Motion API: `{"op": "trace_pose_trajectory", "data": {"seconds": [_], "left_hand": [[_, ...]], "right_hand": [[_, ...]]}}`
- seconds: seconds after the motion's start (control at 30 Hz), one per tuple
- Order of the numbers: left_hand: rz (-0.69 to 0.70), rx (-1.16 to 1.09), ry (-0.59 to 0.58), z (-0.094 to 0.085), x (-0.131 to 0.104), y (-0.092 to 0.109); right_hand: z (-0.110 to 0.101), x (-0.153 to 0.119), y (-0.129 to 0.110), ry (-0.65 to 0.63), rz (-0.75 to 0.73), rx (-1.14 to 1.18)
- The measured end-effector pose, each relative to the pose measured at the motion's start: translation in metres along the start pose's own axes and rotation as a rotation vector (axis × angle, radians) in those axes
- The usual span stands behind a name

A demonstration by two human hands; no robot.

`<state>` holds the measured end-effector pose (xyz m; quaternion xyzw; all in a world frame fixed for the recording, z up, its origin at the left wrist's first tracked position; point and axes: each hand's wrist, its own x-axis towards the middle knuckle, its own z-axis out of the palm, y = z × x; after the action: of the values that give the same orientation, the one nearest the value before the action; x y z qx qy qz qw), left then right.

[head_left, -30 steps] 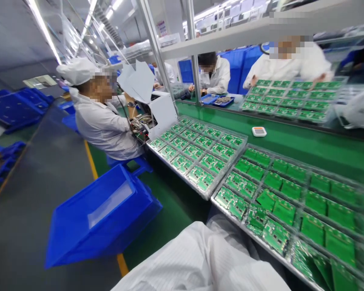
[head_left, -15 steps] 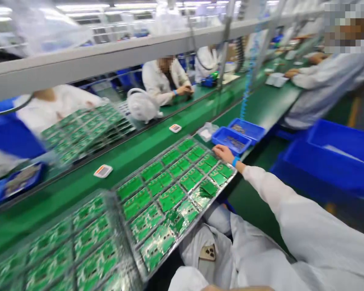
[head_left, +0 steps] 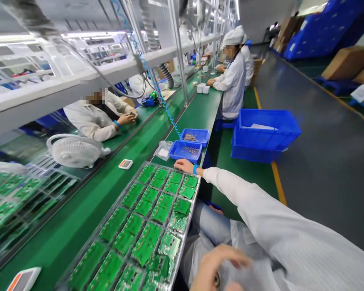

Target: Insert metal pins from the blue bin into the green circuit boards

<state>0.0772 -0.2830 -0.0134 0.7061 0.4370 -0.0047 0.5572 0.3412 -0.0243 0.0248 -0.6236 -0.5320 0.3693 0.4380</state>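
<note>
A clear plastic tray (head_left: 185, 231) holds green circuit boards (head_left: 146, 241) in rows of pockets. A few boards along its near side lie loose and tilted. At the far end of the tray, my right hand (head_left: 184, 165), with a blue wristband, has its fingers bent over the rim. My left hand (head_left: 220, 264) is low in front of my lap, smeared by motion; whether it holds anything is unclear. Part of a phone's camera (head_left: 216, 279) shows beside the left hand's fingers.
Two blue bins (head_left: 185, 150) of small parts and a clear bag (head_left: 163, 151) stand past the tray. A small white device (head_left: 125, 164) and a fan (head_left: 77, 150) lie to the left. Large blue crates (head_left: 265, 135) sit right; co-workers sit along the line.
The view has swung right, showing more of the aisle. My left hand has risen into view from the bottom edge. My right hand stays at the tray's far end.
</note>
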Motion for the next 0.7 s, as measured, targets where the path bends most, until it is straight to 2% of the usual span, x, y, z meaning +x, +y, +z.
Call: {"op": "trace_pose_trajectory", "data": {"seconds": [0.07, 0.1, 0.13, 0.23, 0.33, 0.4, 0.5, 0.6, 0.7], "left_hand": [[0.066, -0.030, 0.055, 0.006, 0.019, -0.001], [0.047, -0.003, 0.101, 0.012, 0.027, -0.007], [-0.011, 0.049, 0.150, 0.020, 0.033, -0.016], [-0.221, 0.263, 0.119, 0.043, 0.047, -0.049], [-0.253, 0.245, 0.149, 0.061, 0.054, -0.070], [-0.254, 0.213, 0.171, 0.070, 0.060, -0.071], [-0.307, 0.222, 0.104, 0.075, 0.079, -0.060], [-0.358, 0.247, 0.065, 0.072, 0.108, -0.048], [-0.406, 0.239, 0.120, 0.065, 0.141, -0.039]], "right_hand": [[-0.005, -0.007, -0.008, -0.006, -0.010, 0.000], [-0.004, -0.008, -0.011, -0.018, -0.020, 0.001], [-0.002, -0.007, -0.014, -0.036, -0.032, 0.001], [0.010, 0.000, -0.017, -0.103, -0.072, 0.007], [0.019, 0.010, -0.011, -0.162, -0.110, 0.018], [0.022, 0.018, -0.001, -0.189, -0.133, 0.028], [0.025, 0.034, 0.018, -0.221, -0.171, 0.049], [0.034, 0.050, 0.038, -0.258, -0.210, 0.078], [0.045, 0.062, 0.055, -0.291, -0.236, 0.107]]}}
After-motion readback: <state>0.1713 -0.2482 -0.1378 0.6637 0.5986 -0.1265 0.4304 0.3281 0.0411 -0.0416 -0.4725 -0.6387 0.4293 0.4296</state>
